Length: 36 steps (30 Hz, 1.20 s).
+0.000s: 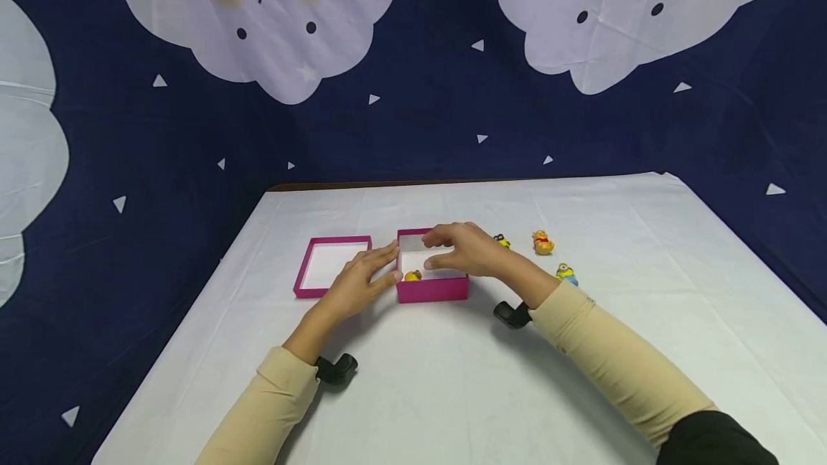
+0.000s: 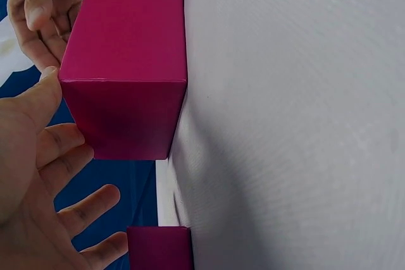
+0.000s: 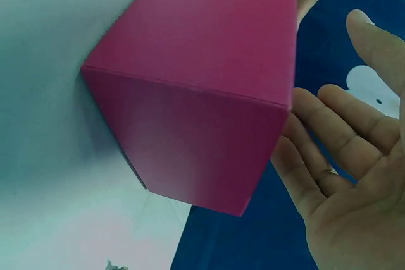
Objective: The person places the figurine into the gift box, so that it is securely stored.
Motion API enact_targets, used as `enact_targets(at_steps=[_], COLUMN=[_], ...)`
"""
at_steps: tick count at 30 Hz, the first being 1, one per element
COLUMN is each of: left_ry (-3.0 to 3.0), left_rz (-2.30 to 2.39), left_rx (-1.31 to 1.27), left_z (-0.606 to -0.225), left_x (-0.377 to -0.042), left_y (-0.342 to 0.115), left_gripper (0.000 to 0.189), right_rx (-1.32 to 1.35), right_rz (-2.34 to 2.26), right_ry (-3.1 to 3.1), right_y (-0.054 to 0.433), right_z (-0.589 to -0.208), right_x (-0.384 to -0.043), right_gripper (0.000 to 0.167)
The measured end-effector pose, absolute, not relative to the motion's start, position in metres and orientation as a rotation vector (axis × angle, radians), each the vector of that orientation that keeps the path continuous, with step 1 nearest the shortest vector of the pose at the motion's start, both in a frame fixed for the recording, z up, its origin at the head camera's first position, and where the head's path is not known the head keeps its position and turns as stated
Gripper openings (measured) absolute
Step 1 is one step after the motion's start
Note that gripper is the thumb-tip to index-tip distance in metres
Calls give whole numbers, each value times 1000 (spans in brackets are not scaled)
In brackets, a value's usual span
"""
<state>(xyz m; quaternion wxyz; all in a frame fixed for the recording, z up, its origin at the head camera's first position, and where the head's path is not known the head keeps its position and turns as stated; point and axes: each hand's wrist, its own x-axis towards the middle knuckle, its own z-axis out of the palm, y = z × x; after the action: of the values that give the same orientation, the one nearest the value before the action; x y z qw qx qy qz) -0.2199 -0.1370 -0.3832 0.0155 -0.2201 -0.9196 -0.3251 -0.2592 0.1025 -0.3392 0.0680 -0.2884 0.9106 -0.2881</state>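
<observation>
Two beige sleeves (image 1: 620, 364), with black wrist cameras (image 1: 336, 369) at the cuffs, reach toward 12 o'clock over the white-covered desk (image 1: 439, 379). The left hand (image 1: 360, 282) has its fingers extended and thumb apart; the left wrist view shows thumb and fingertips touching the magenta box (image 1: 433, 290) at its left side, pinching nothing loose. That lidless box stands at about 1 o'clock from the left hand. A small yellow figurine (image 1: 413, 275) sits inside its near-left corner, just across the wall from the left hand; its long axis cannot be made out. The right hand (image 1: 474, 250) is over the box's right side, thumb and fingers spread, the gap between them bare, with the yellow figurine toward 8 o'clock from it.

At about 9 o'clock from the box lies the magenta-rimmed lid (image 1: 339, 240). Three figurines lie on the right arm's side, much nearer to the right hand than the left: a blue-overalled Minion (image 1: 567, 275) toward 4 o'clock of that hand, head pointing to 11; a Winnie-the-Pooh figurine (image 1: 543, 243) at 3 o'clock, head near 12; and another Minion (image 1: 502, 241), partly hidden just beyond the hand. Farthest hangs a navy cloud-print curtain (image 1: 413, 128).
</observation>
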Motion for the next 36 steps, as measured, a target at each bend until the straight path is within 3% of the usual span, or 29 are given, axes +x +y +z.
enact_targets(at_steps=[18, 36], left_ry=[-2837, -2835], left_rz=[-994, -989], left_rx=[-703, -717], left_z=[-383, -382], left_x=[-221, -219], left_y=[-137, -137], left_gripper=[53, 53], right_rx=[-849, -619], right_rz=[-1094, -1192], right_ry=[2764, 2819], right_y=[146, 198], right_z=[-327, -336], right_x=[-232, -215], right_gripper=[47, 47])
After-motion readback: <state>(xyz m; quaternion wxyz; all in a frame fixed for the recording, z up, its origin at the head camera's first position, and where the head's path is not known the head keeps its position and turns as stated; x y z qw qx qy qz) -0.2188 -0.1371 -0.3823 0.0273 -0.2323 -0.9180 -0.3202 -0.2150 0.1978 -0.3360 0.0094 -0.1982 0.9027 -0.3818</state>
